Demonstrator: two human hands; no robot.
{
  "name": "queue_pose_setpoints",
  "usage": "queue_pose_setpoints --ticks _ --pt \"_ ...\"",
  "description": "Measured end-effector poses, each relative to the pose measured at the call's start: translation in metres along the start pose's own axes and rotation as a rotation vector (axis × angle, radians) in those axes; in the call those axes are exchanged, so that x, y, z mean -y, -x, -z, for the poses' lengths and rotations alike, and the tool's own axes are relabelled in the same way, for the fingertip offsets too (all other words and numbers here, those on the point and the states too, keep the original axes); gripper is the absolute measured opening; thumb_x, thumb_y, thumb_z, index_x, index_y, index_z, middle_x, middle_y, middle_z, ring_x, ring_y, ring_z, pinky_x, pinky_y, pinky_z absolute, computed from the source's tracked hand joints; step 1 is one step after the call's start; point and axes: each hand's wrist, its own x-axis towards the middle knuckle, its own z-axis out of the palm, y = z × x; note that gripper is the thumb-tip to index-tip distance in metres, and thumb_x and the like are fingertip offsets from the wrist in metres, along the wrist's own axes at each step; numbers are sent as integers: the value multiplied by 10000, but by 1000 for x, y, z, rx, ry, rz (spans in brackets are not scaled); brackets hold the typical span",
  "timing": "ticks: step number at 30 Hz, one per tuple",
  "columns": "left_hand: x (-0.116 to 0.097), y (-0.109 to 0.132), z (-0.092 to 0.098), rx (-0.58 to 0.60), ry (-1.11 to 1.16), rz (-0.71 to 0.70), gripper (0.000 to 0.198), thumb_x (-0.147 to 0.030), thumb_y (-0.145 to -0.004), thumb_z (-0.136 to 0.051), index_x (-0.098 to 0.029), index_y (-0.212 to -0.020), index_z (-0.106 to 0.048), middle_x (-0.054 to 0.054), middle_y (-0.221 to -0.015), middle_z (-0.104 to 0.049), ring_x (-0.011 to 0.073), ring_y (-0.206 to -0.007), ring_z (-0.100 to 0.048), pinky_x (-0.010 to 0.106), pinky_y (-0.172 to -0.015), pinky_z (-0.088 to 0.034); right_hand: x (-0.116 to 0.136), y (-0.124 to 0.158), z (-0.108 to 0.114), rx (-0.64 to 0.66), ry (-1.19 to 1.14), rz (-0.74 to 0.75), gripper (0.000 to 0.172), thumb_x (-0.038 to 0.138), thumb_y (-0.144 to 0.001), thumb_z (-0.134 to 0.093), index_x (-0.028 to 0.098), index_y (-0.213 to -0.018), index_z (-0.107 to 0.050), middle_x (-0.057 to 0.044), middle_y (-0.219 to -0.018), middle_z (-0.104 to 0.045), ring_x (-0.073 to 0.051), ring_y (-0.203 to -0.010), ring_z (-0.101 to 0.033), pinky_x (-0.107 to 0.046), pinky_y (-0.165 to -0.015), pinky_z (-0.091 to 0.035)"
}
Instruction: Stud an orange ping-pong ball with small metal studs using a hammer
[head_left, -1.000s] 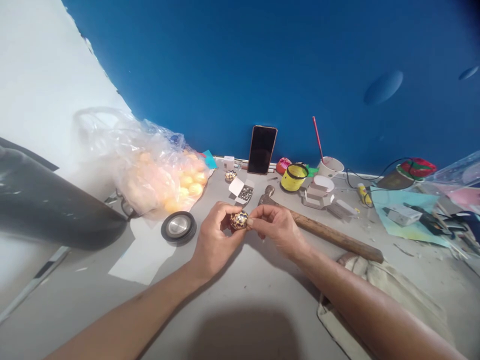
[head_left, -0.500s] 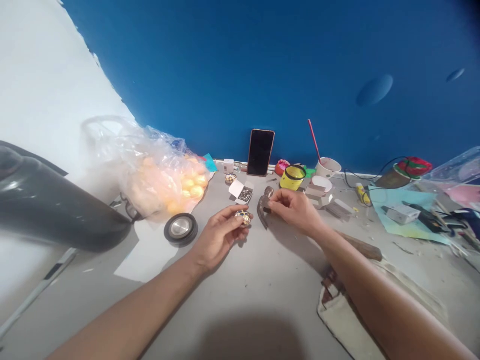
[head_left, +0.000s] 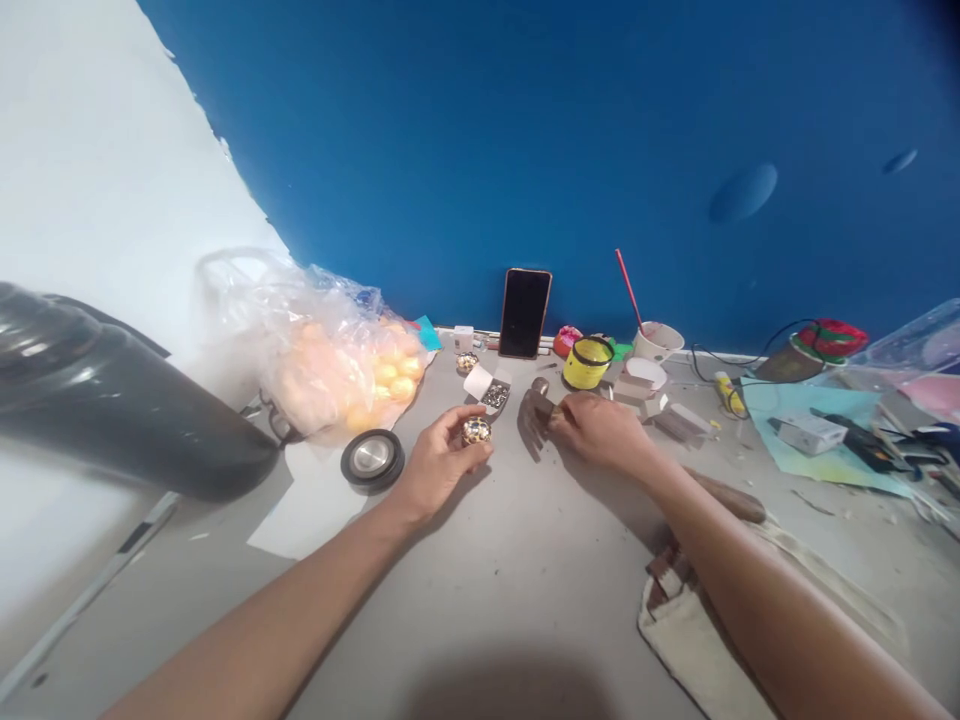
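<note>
Between the thumb and fingers of my left hand is a small round ball dotted with shiny studs. My right hand is closed round the hammer close to its metal head; the wooden handle runs back under my forearm. Just beyond the ball, an open white box holds many small metal pieces. A similar studded ball rests behind that box. To the left of my left hand lies a round black disc with a silver centre.
A plastic bag of orange balls and a dark cylinder stand left. Behind are a phone, a yellow container and a cup with a red stick. A cream cloth bag lies under my right forearm.
The ball has turned in my left hand, and its fingers have shifted round it. My right hand has gone from a fingertip hold to a fuller grip, and the hammer head has tilted.
</note>
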Motion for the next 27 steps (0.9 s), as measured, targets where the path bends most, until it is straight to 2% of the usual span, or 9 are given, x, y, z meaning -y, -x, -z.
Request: queue_pose_setpoints --ticks 3,6,8,11,13,17,22,27 --pt "-2 1 -1 -22 -100 -19 447 -238 -668 -776 -169 -1100 -687 -33 -718 -594 108 -629 -527 250 -609 -457 10 12 15 -61 -206 -28 343 383 -993 -428 177 -816 -638 -92 -776 -675 -193 -666 -594 -288 -576 -324" --pt "-2 3 -3 -25 -160 -42 434 -250 -654 -779 -166 -1071 -693 -22 -731 -610 130 -676 -555 264 -642 -478 24 29 28 -147 -320 53 331 468 -922 -561 198 -749 -642 -30 -619 -588 -166 -552 -499 -292 -556 -321" --pt "-1 3 -3 -21 -178 -56 410 -255 -657 -789 -161 -1046 -700 -17 -747 -623 134 -695 -562 262 -658 -471 34 39 31 -174 -357 179 259 424 -926 -570 211 -892 -713 -30 -659 -616 -163 -567 -510 -291 -572 -338" --pt "3 1 -1 29 -140 -64 364 -264 -672 -799 -151 -1004 -705 4 -798 -659 146 -737 -590 265 -692 -473 44 47 29 -148 -302 241 261 390 -916 -599 214 -1049 -739 -69 -787 -691 -190 -657 -582 -295 -610 -364" --pt "5 0 0 52 -112 -68 359 -268 -680 -800 -151 -1005 -701 19 -840 -683 158 -767 -611 275 -717 -484 47 48 28 -136 -269 227 264 399 -911 -617 202 -1027 -749 -88 -803 -703 -208 -693 -611 -297 -620 -373" --pt "5 1 0 -2 -177 -78 388 -238 -659 -808 -163 -1022 -694 -2 -800 -673 149 -739 -605 257 -690 -466 43 48 32 -202 -295 237 276 420 -934 -588 215 -1007 -757 -82 -785 -709 -221 -711 -631 -304 -628 -397" --pt "2 4 -4 0 -162 -93 346 -240 -636 -808 -166 -958 -702 -12 -743 -647 136 -676 -572 254 -648 -463 42 49 36 -112 -286 235 254 362 -949 -558 217 -987 -763 -79 -834 -744 -213 -724 -648 -295 -644 -404" --pt "3 3 -3 -25 -216 -93 347 -249 -656 -810 -171 -974 -695 -12 -753 -657 137 -682 -582 241 -625 -457 46 51 37 -147 -236 232 295 388 -951 -544 199 -1039 -754 -108 -953 -762 -234 -764 -659 -315 -663 -401"
